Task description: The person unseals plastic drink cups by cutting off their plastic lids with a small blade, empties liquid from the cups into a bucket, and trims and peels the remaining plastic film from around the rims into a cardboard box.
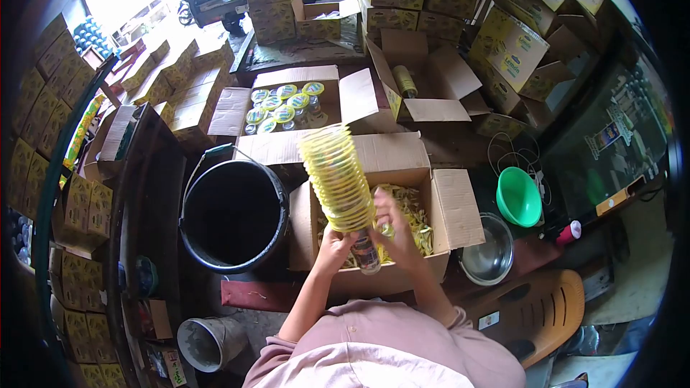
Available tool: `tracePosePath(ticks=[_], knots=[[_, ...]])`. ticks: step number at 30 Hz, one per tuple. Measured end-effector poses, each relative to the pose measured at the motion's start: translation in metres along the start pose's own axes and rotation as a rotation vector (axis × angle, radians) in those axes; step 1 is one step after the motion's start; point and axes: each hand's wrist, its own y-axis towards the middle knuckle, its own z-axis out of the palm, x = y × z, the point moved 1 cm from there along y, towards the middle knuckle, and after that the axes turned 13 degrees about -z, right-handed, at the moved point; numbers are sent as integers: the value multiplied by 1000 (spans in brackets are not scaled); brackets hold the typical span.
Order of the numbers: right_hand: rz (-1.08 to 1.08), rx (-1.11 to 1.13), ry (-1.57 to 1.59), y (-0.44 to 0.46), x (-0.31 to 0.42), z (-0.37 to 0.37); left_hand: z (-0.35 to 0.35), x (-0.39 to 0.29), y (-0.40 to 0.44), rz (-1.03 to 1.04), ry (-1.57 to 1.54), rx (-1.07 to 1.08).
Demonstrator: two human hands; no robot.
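A tall leaning stack of yellow-rimmed plastic lids rises above the open carton in front of me. My left hand is closed around the lower end of the stack, beside a small cylindrical container with dark print that sticks out below. My right hand is at the right side of the stack's base, fingers curled and slightly blurred. A small pale yellowish piece shows by its fingers; its kind is unclear. Beneath both hands, the carton holds many loose yellow strips or wrappers.
A black bucket stands left of the carton. Behind are a box of yellow-lidded jars and an open box with a yellow roll-like stack. At right are a green bowl, a metal bowl and a chair.
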Motion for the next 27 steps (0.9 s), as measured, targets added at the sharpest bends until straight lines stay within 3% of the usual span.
tracePosePath(ticks=[1, 4, 7, 11, 13, 15, 17, 21, 23, 25, 27], knots=[[100, 94, 46, -13, -4, 1, 0, 1, 6, -21, -9, -27], [183, 72, -29, -33, -8, 0, 1, 15, 23, -88, -74, -91], [220, -280, 169, -40, -23, 0, 21, 18, 46, -214, -170, -26], [262, -586, 206, -33, -41, -28, 31, 4, 70, -428, 279, 127], [267, -595, 54, -14, -49, -58, 29, -16, 64, -217, 526, 122], [310, -537, -110, 8, -68, -99, 16, -52, 44, -29, 720, 54], [257, -452, -438, 37, -85, -130, 3, -90, 19, 82, 622, -31], [255, -131, -837, 101, -126, -167, -62, -119, -28, 345, 551, -493], [209, 32, -965, 137, -154, -170, -105, -120, -45, 392, 536, -775], [312, 128, -963, 175, -175, -161, -136, -115, -54, 415, 453, -977], [392, 231, -1028, 206, -190, -148, -153, -108, -56, 369, 461, -1030]])
